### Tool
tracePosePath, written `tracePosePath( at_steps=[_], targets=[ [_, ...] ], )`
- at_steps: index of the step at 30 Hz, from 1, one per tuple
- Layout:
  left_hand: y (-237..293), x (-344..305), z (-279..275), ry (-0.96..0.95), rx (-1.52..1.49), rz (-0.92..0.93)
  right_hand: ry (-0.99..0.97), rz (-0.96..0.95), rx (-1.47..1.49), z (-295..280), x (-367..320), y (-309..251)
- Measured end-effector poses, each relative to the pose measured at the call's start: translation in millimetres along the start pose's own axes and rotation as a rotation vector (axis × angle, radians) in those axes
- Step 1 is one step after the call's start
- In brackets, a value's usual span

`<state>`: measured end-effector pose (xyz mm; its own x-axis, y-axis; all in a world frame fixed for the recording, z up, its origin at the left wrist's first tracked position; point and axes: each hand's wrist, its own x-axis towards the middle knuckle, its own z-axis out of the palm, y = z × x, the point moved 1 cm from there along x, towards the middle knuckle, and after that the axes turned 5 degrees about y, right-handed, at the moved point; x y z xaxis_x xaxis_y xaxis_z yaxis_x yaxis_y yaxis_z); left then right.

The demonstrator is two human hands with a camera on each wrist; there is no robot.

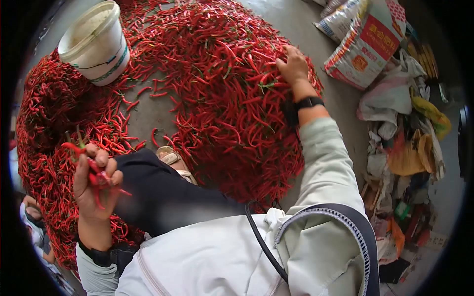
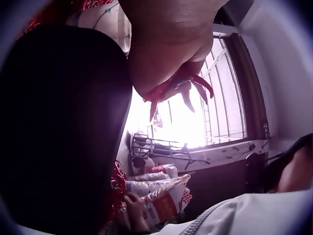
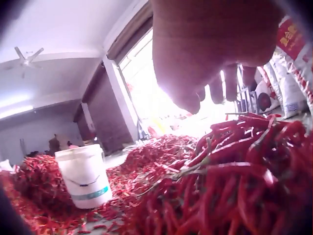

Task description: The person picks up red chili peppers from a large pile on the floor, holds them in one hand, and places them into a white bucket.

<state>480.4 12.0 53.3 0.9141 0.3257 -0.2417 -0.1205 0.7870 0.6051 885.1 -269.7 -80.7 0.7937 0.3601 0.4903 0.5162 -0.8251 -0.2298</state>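
Note:
Several red chili peppers (image 1: 100,178) are held in my left hand (image 1: 88,197), which is raised beside my dark-clothed knee, fingers curled round them and green stems at the top. In the left wrist view, pepper tips (image 2: 203,88) poke out beyond the hand (image 2: 171,49). My right hand (image 1: 295,67) is at the right side of a large heap of red chilies (image 1: 222,89), thumb apart from the fingers. The right wrist view has this hand (image 3: 215,49) just above the peppers (image 3: 234,171), fingers pointing down with no pepper seen between them.
A white bucket (image 1: 94,47) stands at the upper left among the chilies. Another chili heap (image 1: 49,108) lies along the left. Printed sacks (image 1: 368,47) and crumpled bags (image 1: 390,103) line the right. A sandalled foot (image 1: 175,163) is between the heaps. Another person's hand (image 1: 33,207) shows far left.

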Motion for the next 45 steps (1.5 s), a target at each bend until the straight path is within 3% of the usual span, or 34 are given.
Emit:
tracePosePath(
  at_steps=[2,5,6,8,11,15,17,20,26,28,30,32,33,35,36,37,39,41,45],
  targets=[
    [-6.3,4.6,3.5,0.002,-0.003,0.017,-0.054,0.03,-0.098,20.5,17.6,-8.5],
    [-11.8,9.8,2.3,0.069,-0.028,-0.018,-0.692,0.229,-0.135,34.9,16.5,-27.5],
    [-9.9,9.2,0.8,0.076,-0.031,-0.013,-0.674,0.176,-0.265,21.1,6.0,-51.3],
    [-7.4,9.5,-2.8,0.07,-0.069,0.027,-0.722,-0.023,-0.282,9.2,-14.7,-65.0],
    [-8.9,12.2,-1.7,0.063,-0.065,0.017,-0.634,-0.261,-0.195,-5.7,-64.8,-62.4],
    [-12.6,20.6,4.5,0.017,-0.035,-0.018,-0.554,-0.408,-0.074,-28.3,-122.9,-55.5],
    [-15.3,23.3,6.5,-0.012,-0.031,-0.034,-0.432,-0.571,0.002,-39.3,-141.8,-55.7],
    [-15.2,26.0,5.6,-0.037,-0.041,-0.05,-0.439,-0.614,0.047,-52.1,-157.7,-61.4],
    [-13.6,27.0,4.7,-0.008,-0.042,-0.016,-0.657,-0.596,0.108,-72.7,-175.4,-75.4],
    [-12.4,25.8,3.4,-0.014,-0.048,-0.009,-0.885,-0.666,-0.003,-78.9,-178.5,-84.3],
    [-11.6,25.2,3.5,-0.021,-0.041,-0.011,-0.846,-0.728,-0.038,-76.9,-178.2,-87.8],
    [-11.6,25.2,3.5,-0.035,-0.032,-0.006,-1.128,-0.537,0.064,-69.5,-161.2,-96.0],
    [-12.1,24.2,3.0,-0.023,-0.026,-0.012,-0.892,-0.554,0.18,-68.4,-154.7,-92.9],
    [-11.9,22.8,1.8,-0.009,-0.018,-0.017,-0.691,-0.349,0.288,-71.3,-119.9,-94.5],
    [-11.6,22.2,1.3,-0.023,-0.011,-0.015,-0.607,-0.317,0.113,-55.8,-105.7,-86.4],
    [-11.3,21.1,1.1,-0.037,-0.004,-0.01,-0.408,-0.213,0.273,-45.0,-90.1,-72.0],
    [-10.9,19.4,0.7,-0.034,-0.003,-0.002,-0.2,-0.219,0.175,-11.0,-55.2,-44.3],
    [-10.0,17.6,0.3,-0.025,-0.002,0.01,-0.134,-0.216,-0.002,22.2,-25.5,-19.3],
    [-9.4,13.1,0.7,-0.013,-0.016,0.02,-0.354,-0.206,-0.161,62.6,-6.4,-4.5]
  ],
)
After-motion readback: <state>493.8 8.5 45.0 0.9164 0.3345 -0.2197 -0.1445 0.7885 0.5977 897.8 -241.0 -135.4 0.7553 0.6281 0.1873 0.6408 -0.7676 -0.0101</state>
